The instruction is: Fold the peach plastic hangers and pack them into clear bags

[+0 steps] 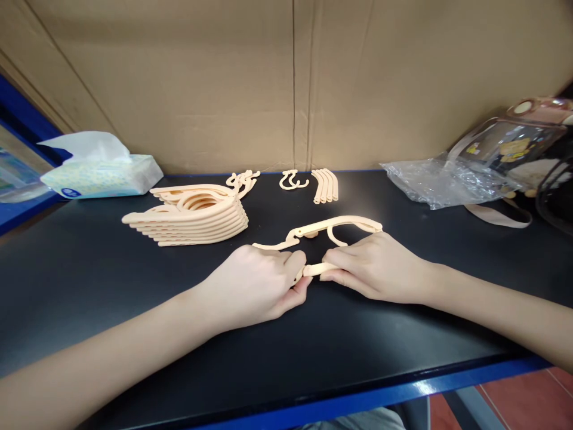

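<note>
Between my two hands is a cream plastic folding hanger, its curved arm arching above my knuckles. My left hand is closed, pinching the hanger at a joint between thumb and fingers; a thin piece of it sticks out above the knuckles. A short bar of the hanger runs across to my right hand, which grips it with thumb and bent fingers. Part of the hanger is hidden under both hands. Beyond my left hand lies a neat stack of matching cream hanger parts.
Small cream hooks and several short curved bars lie near the cardboard wall. More hooks sit behind the stack. A tissue pack stands left; a clear plastic bag and a transparent bottle are right.
</note>
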`<state>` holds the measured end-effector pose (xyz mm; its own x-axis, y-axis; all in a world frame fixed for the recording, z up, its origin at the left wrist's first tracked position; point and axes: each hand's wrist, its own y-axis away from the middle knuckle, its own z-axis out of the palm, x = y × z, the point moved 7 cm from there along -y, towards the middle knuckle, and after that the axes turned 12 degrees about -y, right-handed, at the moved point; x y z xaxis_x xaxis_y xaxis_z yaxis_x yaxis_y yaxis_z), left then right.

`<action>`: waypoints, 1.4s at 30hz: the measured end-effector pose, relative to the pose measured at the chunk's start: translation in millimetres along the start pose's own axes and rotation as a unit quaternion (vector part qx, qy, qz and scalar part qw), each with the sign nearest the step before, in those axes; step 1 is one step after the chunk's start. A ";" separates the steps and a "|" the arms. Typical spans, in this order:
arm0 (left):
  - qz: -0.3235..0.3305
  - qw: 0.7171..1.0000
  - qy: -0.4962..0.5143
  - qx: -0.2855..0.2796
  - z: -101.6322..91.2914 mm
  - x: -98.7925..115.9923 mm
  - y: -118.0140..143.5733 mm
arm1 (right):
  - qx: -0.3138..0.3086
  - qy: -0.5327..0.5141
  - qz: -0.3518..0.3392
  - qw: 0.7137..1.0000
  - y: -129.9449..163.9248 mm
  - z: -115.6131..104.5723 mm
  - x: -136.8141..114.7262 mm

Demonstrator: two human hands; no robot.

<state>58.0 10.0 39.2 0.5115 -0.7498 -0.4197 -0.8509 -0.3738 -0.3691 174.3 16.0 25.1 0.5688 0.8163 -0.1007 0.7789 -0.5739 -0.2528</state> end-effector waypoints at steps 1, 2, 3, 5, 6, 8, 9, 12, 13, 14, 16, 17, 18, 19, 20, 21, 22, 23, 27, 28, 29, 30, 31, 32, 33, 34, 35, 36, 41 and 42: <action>0.000 1.000 0.002 -0.002 0.4 -0.2 0.1 | 0.001 0.002 -0.004 1.000 0.0 -0.3 -0.3; 0.001 1.000 0.005 -0.004 1.1 -0.2 0.3 | 0.001 0.002 -0.009 1.000 -0.1 -0.6 -0.6; 0.002 1.000 0.008 -0.004 1.6 -0.2 0.8 | -0.001 0.002 -0.012 1.000 -0.2 -0.7 -0.9; 0.001 1.000 0.021 0.001 2.2 -0.3 1.8 | -0.007 -0.006 -0.017 1.000 -0.5 -0.6 -1.2; 0.003 0.999 0.032 0.001 2.6 0.0 2.3 | -0.010 -0.009 -0.021 1.000 -0.5 -0.6 -1.6; 0.012 0.998 0.062 -0.007 3.4 1.1 2.7 | -0.010 -0.014 -0.030 0.999 -0.6 -1.1 -2.9; 0.018 0.997 0.077 -0.016 4.0 2.0 2.6 | -0.008 -0.014 -0.037 0.999 -0.6 -1.7 -4.0; 0.031 0.992 0.110 -0.045 5.6 3.7 2.1 | 0.007 -0.019 -0.058 0.998 -0.5 -4.8 -6.9; 0.029 0.992 0.114 -0.046 5.4 3.4 1.9 | 0.013 -0.025 -0.062 0.998 -0.4 -6.2 -7.4; 0.026 0.992 0.116 -0.046 5.4 2.8 1.9 | 0.020 -0.032 -0.066 0.997 -0.2 -7.8 -7.6; 0.020 0.992 0.115 -0.043 5.7 1.6 2.1 | 0.043 -0.046 -0.073 0.995 0.7 -12.8 -7.2; 0.018 0.993 0.114 -0.038 5.8 1.1 2.3 | 0.059 -0.050 -0.075 0.994 1.3 -15.9 -6.5; 0.017 0.993 0.114 -0.035 6.0 0.9 2.5 | 0.077 -0.051 -0.077 0.993 2.2 -19.4 -5.6; 0.016 0.993 0.113 -0.031 6.0 0.7 2.7 | 0.095 -0.048 -0.076 0.991 3.0 -22.9 -4.3; 0.017 0.993 0.112 -0.027 5.8 0.7 2.8 | 0.112 -0.041 -0.073 0.990 3.8 -26.3 -2.6; 0.018 0.994 0.110 -0.022 5.3 0.7 2.9 | 0.126 -0.031 -0.065 0.989 4.4 -29.4 -0.2; 0.020 0.994 0.106 -0.020 4.7 0.7 3.0 | 0.137 -0.019 -0.055 0.989 4.9 -32.1 2.6; 0.022 0.994 0.101 -0.020 4.3 0.9 3.1 | 0.147 -0.006 -0.043 0.988 5.1 -34.7 5.8; 0.043 0.996 0.079 -0.030 3.0 3.3 4.3 | 0.181 0.022 -0.003 0.983 5.7 -42.5 19.2; 0.053 0.995 0.073 -0.030 2.6 4.4 4.8 | 0.182 0.019 0.004 0.983 5.4 -42.6 22.4; 0.063 0.995 0.069 -0.024 1.5 5.5 5.2 | 0.178 0.013 0.011 0.984 4.8 -41.5 25.7; 0.073 0.995 0.067 -0.016 0.3 6.7 5.6 | 0.169 0.006 0.019 0.985 4.0 -39.3 28.9; 0.083 0.994 0.066 -0.006 -1.1 7.7 6.0 | 0.156 -0.001 0.028 0.987 3.0 -36.4 32.1; 0.091 0.994 0.066 0.002 -2.2 8.6 6.4 | 0.141 -0.008 0.036 0.989 1.9 -33.0 35.0; 0.098 0.993 0.067 0.008 -3.4 9.3 6.6 | 0.125 -0.014 0.044 0.991 1.0 -29.5 37.7; 0.103 0.992 0.067 0.012 -4.4 9.9 6.8 | 0.110 -0.020 0.051 0.992 0.2 -26.2 40.2; 0.106 0.992 0.067 0.012 -5.2 10.2 6.9 | 0.097 -0.026 0.056 0.993 -0.5 -23.3 42.2; 0.108 0.992 0.067 0.008 -5.6 10.4 7.0 | 0.087 -0.032 0.059 0.994 -0.9 -21.1 43.7; 0.124 0.985 0.121 -0.008 -7.9 10.3 7.4 | 0.058 -0.051 0.062 0.995 -1.5 -15.1 47.9; 0.128 0.983 0.129 -0.010 -7.8 10.0 7.2 | 0.053 -0.054 0.064 0.995 -1.5 -14.2 48.4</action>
<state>56.0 -4.4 38.8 0.2354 -0.9330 -0.2723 -0.9513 -0.1638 -0.2612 204.4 55.4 34.3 0.6248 0.7430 -0.2400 0.6666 -0.6676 -0.3315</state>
